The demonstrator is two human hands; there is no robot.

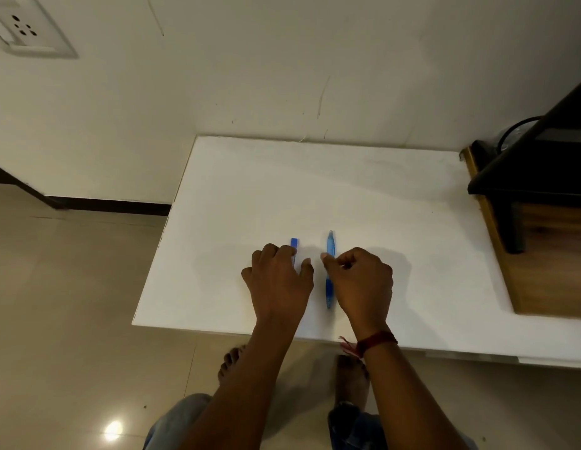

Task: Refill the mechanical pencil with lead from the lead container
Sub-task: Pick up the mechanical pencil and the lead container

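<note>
A translucent blue mechanical pencil [330,245] lies on the white table [396,222], pointing away from me. My right hand [359,280] is curled beside it, with thumb and forefinger tips pinching its middle; the lower barrel shows between my two hands. A small blue lead container [294,243] lies to the pencil's left. My left hand [278,280] rests over it with the fingers curled on it, and only its far end sticks out past the knuckles. Both things still touch the table.
A wooden cabinet [548,254] carrying a black stand borders the table's right side. A wall stands right behind the table, with a socket [21,27] at upper left. The table's left and near edges drop to a tiled floor, where my feet stand.
</note>
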